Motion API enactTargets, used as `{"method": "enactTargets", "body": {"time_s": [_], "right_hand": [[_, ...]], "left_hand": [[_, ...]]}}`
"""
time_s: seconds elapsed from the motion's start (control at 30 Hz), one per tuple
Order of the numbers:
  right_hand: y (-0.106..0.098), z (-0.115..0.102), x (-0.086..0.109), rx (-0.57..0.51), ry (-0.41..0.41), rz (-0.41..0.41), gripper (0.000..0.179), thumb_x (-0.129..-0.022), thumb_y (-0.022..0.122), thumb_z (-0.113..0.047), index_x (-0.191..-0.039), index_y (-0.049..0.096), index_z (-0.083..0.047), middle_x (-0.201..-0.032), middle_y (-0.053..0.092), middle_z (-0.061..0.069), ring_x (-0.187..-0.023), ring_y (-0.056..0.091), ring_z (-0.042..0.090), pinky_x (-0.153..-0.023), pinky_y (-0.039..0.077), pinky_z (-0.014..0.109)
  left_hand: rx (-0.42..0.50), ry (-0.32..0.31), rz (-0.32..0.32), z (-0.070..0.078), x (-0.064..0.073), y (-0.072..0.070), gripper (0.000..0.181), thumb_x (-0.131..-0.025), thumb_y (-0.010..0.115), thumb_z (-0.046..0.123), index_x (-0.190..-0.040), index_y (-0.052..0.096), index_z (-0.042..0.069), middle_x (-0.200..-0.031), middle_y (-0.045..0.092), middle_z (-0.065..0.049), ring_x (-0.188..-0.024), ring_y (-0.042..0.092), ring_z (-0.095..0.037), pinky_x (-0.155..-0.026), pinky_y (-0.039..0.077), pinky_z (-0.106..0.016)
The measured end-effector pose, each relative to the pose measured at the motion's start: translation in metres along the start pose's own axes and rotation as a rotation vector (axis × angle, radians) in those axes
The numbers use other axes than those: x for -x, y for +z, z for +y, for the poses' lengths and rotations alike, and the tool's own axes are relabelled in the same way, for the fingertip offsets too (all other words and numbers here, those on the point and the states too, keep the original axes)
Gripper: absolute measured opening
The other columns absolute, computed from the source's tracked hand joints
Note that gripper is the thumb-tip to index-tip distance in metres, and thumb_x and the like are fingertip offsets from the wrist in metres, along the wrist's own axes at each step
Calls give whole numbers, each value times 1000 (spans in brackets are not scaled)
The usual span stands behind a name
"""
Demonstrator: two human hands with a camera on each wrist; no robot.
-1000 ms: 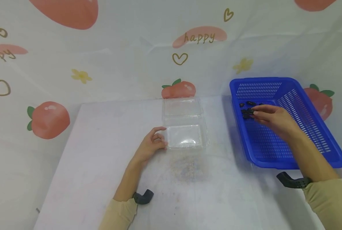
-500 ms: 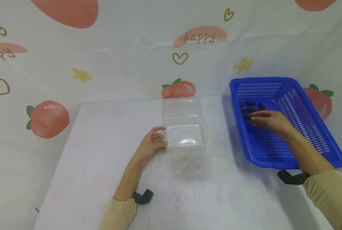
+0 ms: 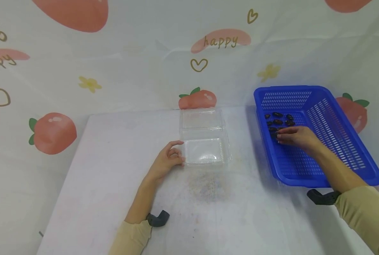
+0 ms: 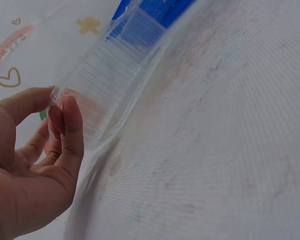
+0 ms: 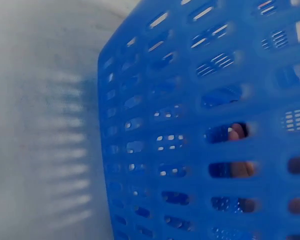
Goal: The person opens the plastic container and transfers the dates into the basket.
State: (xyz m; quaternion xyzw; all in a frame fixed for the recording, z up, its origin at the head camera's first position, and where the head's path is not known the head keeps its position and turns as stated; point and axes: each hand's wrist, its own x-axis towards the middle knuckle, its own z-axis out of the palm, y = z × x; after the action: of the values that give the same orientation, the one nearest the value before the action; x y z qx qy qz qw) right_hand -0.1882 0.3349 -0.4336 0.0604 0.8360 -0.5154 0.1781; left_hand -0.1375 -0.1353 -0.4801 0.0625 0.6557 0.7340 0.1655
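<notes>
My left hand (image 3: 166, 161) grips the left edge of a clear plastic clamshell box (image 3: 205, 150), which lies with its lid spread back on the table. In the left wrist view, the left hand's curled fingers (image 4: 70, 125) meet at the rim of the plastic box (image 4: 110, 70). Inside the blue basket (image 3: 310, 182), my right hand (image 3: 299, 138) pinches a dark, glossy oval fruit, like a date, mostly hidden by the fingertips. Several similar dates (image 3: 277, 122) lie just beyond it on the basket floor. Through the basket's slots, the right wrist view shows bits of the right hand (image 5: 241, 169).
The basket's slotted wall (image 5: 190, 115) fills much of the right wrist view. A white cloth covers the table (image 3: 119, 141), with a faint stain (image 3: 208, 186) before the box. A printed curtain (image 3: 138, 53) hangs behind.
My right hand has shifted slightly toward me and lower in the basket, leaving more dates visible behind it. The left hand and the plastic box have stayed still.
</notes>
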Motion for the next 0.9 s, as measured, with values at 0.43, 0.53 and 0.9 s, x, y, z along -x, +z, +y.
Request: {"method": "enactTargets", "body": {"time_s": [0.43,0.53,0.9], "right_hand": [[1,1,1,207,22,16,48,-90,57,-27,-123,51,8,-118,56,20,-86,62,4,-76,52,29],[0,-1,2,257,25,31,47,-90,56,-29,-122,52,5,-122,52,24,-88,62,8,-77,52,31],[-3,-3,7,222,43,29,47,-90,56,-29,-125,51,2,-126,49,23,-87,60,3,-78,52,29]], "left_hand": [[25,-28,-18,14,5,4,59,-81,62,-7,-134,37,2,-83,43,-10,-71,54,-17,-71,52,-34],[15,-28,-16,21,8,7,59,-81,61,-7,-134,36,1,-84,43,-10,-71,54,-17,-72,52,-35],[-15,-40,-2,24,12,7,55,-83,59,-5,-133,38,1,-91,44,-11,-71,55,-21,-76,51,-42]]}}
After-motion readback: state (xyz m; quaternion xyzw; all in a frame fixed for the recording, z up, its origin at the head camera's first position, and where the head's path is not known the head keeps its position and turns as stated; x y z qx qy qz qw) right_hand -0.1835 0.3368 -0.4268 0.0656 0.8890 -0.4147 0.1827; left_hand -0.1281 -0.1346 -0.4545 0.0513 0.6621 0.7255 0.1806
